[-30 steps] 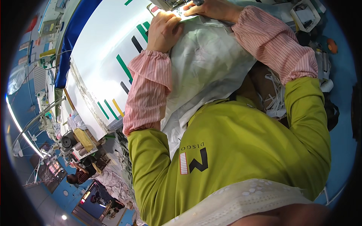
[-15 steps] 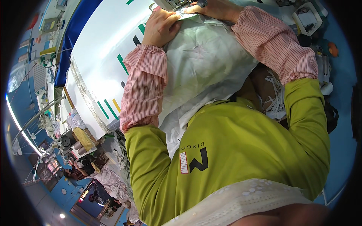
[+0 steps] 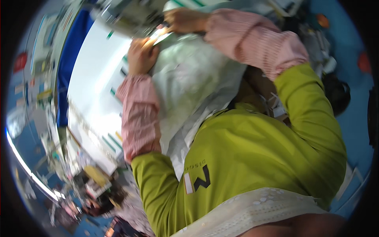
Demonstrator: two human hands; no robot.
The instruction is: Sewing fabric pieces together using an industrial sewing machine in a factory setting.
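Note:
A pale white piece of fabric drapes from the table edge down toward my lap. My left hand has its fingers bent closed on the fabric's far left edge. Higher up and to the right, my right hand grips the same far edge. Between and just beyond both hands sits the head of a sewing machine, smeared by motion, with a bright light near its needle area. Fingertips and needle are too blurred to tell apart.
The white tabletop with green and dark marks lies left, bordered by a blue strip. Right of my lap is a brown box with white scraps. A dark bag sits farther right. Other people and machines are blurred at lower left.
The view has shifted and blurred; more of the sewing machine shows. My right hand has moved left and sits higher than my left hand. Both hands still hold the fabric edge.

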